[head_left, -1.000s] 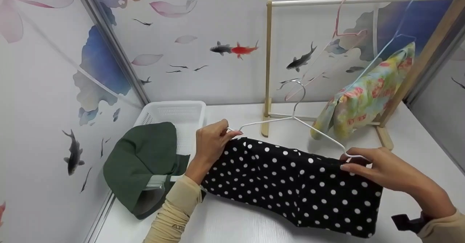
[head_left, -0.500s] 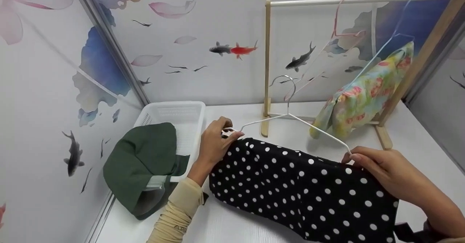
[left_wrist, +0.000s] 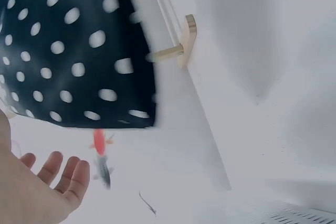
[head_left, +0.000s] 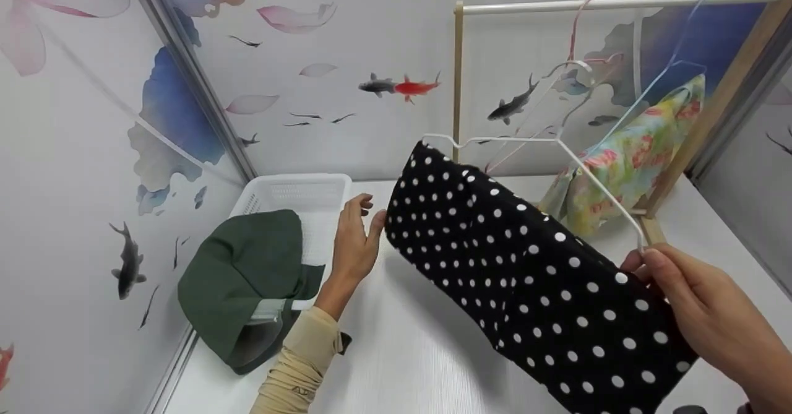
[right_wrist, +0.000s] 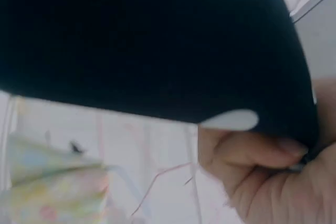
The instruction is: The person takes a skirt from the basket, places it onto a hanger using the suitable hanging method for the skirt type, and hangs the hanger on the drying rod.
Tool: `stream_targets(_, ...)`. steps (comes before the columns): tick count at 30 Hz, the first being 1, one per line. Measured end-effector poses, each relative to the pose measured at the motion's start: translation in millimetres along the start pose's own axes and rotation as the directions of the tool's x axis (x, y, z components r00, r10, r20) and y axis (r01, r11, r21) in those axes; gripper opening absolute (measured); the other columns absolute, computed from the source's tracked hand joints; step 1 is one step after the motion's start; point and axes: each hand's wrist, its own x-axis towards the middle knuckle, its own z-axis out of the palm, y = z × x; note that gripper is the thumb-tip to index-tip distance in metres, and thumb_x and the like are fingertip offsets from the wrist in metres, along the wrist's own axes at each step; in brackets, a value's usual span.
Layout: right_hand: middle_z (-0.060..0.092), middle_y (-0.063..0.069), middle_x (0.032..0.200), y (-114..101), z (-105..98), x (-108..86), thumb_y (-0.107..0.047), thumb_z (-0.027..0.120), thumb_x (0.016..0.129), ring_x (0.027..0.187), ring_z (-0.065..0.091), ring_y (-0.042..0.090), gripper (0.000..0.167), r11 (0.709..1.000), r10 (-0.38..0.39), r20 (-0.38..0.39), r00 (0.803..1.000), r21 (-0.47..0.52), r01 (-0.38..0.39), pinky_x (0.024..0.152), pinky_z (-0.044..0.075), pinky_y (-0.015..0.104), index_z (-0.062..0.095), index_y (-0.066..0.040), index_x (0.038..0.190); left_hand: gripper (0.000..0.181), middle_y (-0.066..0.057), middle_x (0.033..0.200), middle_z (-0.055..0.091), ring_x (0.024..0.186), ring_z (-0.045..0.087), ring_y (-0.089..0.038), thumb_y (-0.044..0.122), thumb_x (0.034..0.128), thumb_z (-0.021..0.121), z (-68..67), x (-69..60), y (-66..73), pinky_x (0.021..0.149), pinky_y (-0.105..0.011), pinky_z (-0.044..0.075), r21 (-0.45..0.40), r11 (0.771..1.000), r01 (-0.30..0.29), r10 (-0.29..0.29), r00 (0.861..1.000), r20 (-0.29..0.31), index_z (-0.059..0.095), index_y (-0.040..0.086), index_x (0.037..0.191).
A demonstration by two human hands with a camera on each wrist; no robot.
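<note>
A black polka-dot garment [head_left: 489,265] hangs on a white hanger [head_left: 594,176], tilted with its left end raised. My right hand [head_left: 705,302] pinches the hanger's right end together with the cloth. In the right wrist view, thumb and fingers of that right hand [right_wrist: 273,177] close at the garment's edge. My left hand [head_left: 356,244] is beside the garment's left edge, holding nothing, fingers loosely bent. The left wrist view shows the left hand [left_wrist: 47,192] below the dotted cloth [left_wrist: 73,51], apart from it. Whether the thumb touches the cloth in the head view is hard to tell.
A wooden rack with a white rail [head_left: 619,2] stands at the back right. On it hang a pink hanger [head_left: 574,33] and a blue hanger [head_left: 674,55] bearing a floral cloth [head_left: 637,148]. A white basket [head_left: 337,185] with a dark green garment [head_left: 247,271] sits left.
My left hand has let go of the hanger's left end and lowered slightly. The hanger and garment have risen and tilted, their left end up, while my right hand moved to the right, still gripping.
</note>
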Motion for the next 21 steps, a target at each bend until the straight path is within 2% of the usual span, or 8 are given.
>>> stream_targets(4, 0.056, 0.009, 0.094, 3, -10, -14.3, -0.026, 0.027, 0.108, 0.076, 0.058, 0.017, 0.035, 0.993, 0.045, 0.018, 0.999, 0.105, -0.047, 0.059, 0.05, 0.026, 0.056, -0.006, 0.108, 0.045, -0.008, 0.118, 0.054, 0.111, 0.052, -0.029, 0.042, 0.102, 0.046, 2.0, -1.3, -0.3, 0.089, -0.04, 0.044, 0.015, 1.0, 0.021, -0.021, 1.0, 0.015, 0.048, 0.01, 0.132)
stream_targets(7, 0.054, 0.013, 0.093, 9, -16, -26.2, -0.029, 0.024, 0.108, 0.074, 0.059, 0.024, 0.036, 0.964, 0.062, 0.059, 0.996, 0.253, -0.075, 0.05, 0.047, 0.033, 0.049, -0.003, 0.11, 0.044, -0.009, 0.118, 0.055, 0.112, 0.052, -0.028, 0.042, 0.1021, 0.046, 3.2, -1.5, -0.4, 0.091, -0.04, 0.043, 0.027, 0.999, 0.033, -0.034, 0.999, 0.019, 0.049, 0.009, 0.132)
stream_targets(9, 0.053, 0.014, 0.089, 13, -19, -31.5, -0.028, 0.024, 0.108, 0.067, 0.057, 0.027, 0.035, 0.921, 0.049, 0.088, 0.995, 0.381, -0.079, 0.044, 0.041, 0.036, 0.045, 0.0, 0.109, 0.045, -0.01, 0.118, 0.055, 0.112, 0.051, -0.026, 0.043, 0.1023, 0.045, 3.4, -1.6, -0.5, 0.092, -0.04, 0.043, 0.036, 0.999, 0.038, -0.039, 0.999, 0.024, 0.048, 0.009, 0.132)
stream_targets(12, 0.052, 0.014, 0.086, 19, -21, -35.7, -0.025, 0.023, 0.109, 0.06, 0.055, 0.033, 0.031, 0.81, 0.01, 0.157, 0.988, 0.578, -0.1, 0.04, 0.035, 0.042, 0.041, 0.0, 0.109, 0.045, -0.01, 0.119, 0.055, 0.113, 0.05, -0.023, 0.043, 0.1027, 0.044, 3.6, -1.8, -0.4, 0.094, -0.04, 0.042, 0.042, 0.998, 0.041, -0.042, 0.999, 0.029, 0.048, 0.009, 0.132)
stream_targets(14, 0.05, 0.013, 0.086, 22, -22, -36.9, -0.024, 0.021, 0.109, 0.056, 0.054, 0.031, 0.028, 0.745, -0.017, 0.206, 0.978, 0.655, -0.125, 0.039, 0.035, 0.043, 0.039, -0.003, 0.109, 0.046, -0.01, 0.119, 0.055, 0.113, 0.05, -0.022, 0.043, 0.1027, 0.044, 4.0, -2.3, -0.4, 0.094, -0.04, 0.042, 0.044, 0.998, 0.04, -0.041, 0.999, 0.03, 0.049, 0.008, 0.132)
stream_targets(16, 0.051, 0.013, 0.09, 24, -22, -37.3, -0.024, 0.02, 0.109, 0.059, 0.058, 0.032, 0.026, 0.692, -0.033, 0.243, 0.97, 0.705, -0.153, 0.039, 0.038, 0.045, 0.038, -0.006, 0.11, 0.045, -0.009, 0.119, 0.055, 0.113, 0.05, -0.022, 0.042, 0.1025, 0.045, 4.2, -3.1, -0.4, 0.094, -0.04, 0.042, 0.048, 0.998, 0.037, -0.038, 0.999, 0.031, 0.049, 0.007, 0.132)
stream_targets(19, 0.05, 0.013, 0.098, 22, -19, -36.8, -0.022, 0.017, 0.109, 0.067, 0.062, 0.034, 0.025, 0.652, -0.05, 0.264, 0.963, 0.739, -0.169, 0.044, 0.046, 0.046, 0.038, -0.008, 0.113, 0.045, -0.009, 0.119, 0.055, 0.114, 0.05, -0.022, 0.042, 0.1023, 0.046, 4.5, -4.5, -1.4, 0.094, -0.04, 0.043, 0.052, 0.998, 0.033, -0.035, 0.999, 0.031, 0.049, 0.008, 0.131)
stream_targets(21, 0.052, 0.013, 0.099, 18, -16, -35.0, -0.022, 0.017, 0.109, 0.069, 0.062, 0.035, 0.025, 0.646, -0.045, 0.275, 0.96, 0.741, -0.182, 0.048, 0.049, 0.047, 0.038, -0.01, 0.114, 0.044, -0.009, 0.12, 0.055, 0.114, 0.05, -0.022, 0.042, 0.1023, 0.046, 4.3, -4.8, -2.3, 0.094, -0.041, 0.043, 0.054, 0.998, 0.033, -0.034, 0.999, 0.034, 0.049, 0.009, 0.131)
